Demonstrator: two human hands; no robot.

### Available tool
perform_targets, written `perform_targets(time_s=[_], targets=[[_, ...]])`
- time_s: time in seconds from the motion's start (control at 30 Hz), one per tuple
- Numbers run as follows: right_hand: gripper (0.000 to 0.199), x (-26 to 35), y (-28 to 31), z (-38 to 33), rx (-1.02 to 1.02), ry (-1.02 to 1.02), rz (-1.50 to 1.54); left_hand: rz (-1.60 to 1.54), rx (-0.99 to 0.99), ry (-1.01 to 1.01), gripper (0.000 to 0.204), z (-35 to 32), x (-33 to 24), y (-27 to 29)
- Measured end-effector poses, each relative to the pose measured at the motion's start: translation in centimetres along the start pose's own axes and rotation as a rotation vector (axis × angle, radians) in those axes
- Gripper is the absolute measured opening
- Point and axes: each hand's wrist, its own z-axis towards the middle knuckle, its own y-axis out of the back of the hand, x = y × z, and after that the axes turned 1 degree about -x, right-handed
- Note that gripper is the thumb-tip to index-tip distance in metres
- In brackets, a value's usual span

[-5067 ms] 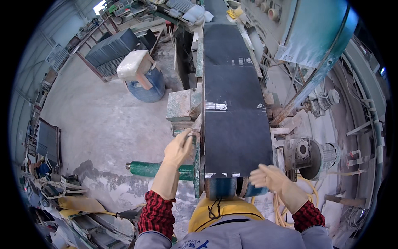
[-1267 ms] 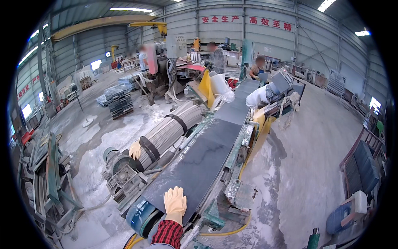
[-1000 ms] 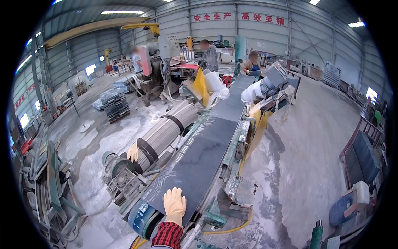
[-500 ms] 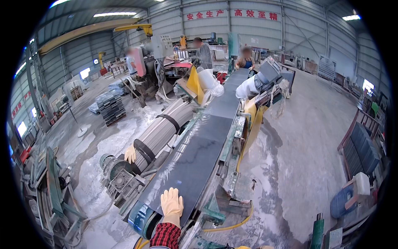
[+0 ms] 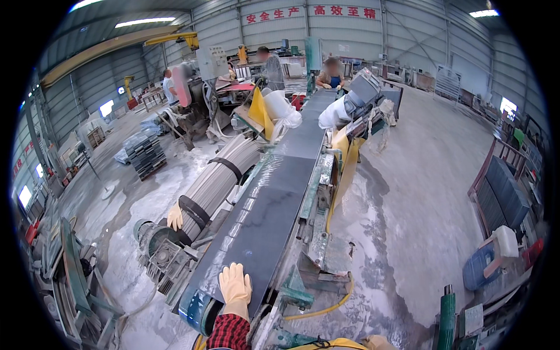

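Note:
My left hand (image 5: 236, 286), in a cream rubber glove below a red-and-black checked sleeve, lies flat near the close end of a long conveyor (image 5: 271, 201). Its fingers are stretched out, with nothing in them. The conveyor's top is dark grey and smooth, with a wet, shiny streak along its left side and a cross line farther up; I cannot tell whether stone slabs lie on the belt. At the lower edge, beside a yellow piece of material (image 5: 332, 344), shows a small part of my right hand (image 5: 378, 342); its fingers are hidden.
Left of the conveyor are a motor (image 5: 160, 245), a loose glove (image 5: 175, 216) and a strapped bundle of pale strips (image 5: 216, 178). A yellow hose (image 5: 321, 312) curves on the right. Dark slabs (image 5: 499, 192) lean on a rack. A co-worker (image 5: 331, 74) stands at the far end.
The whole view has shifted slightly, moving the scene left. My left hand stays flat on the conveyor. My right hand has come into view at the lower edge.

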Motion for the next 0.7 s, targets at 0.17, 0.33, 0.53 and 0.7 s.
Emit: perform_targets(time_s=[0.17, 0.33, 0.53, 0.7], targets=[[0.030, -0.7, -0.7, 0.2, -0.031, 0.022, 0.029, 0.003, 0.001, -0.004, 0.048, -0.2, 0.0, -0.1], [0.031, -1.7, -2.8, 1.5, -0.109, 0.001, 0.083, 0.007, -0.014, -0.008, 0.048, -0.6, 0.2, -0.1], [0.041, -0.4, -0.9, 1.8, 0.128, -0.129, 0.037, 0.010, -0.026, -0.007, 0.047, -1.0, 0.7, -0.4], [0.043, -1.1, -2.0, 2.3, 0.067, -0.169, 0.084, 0.016, -0.034, -0.022, 0.048, -1.3, 0.8, -0.2]])
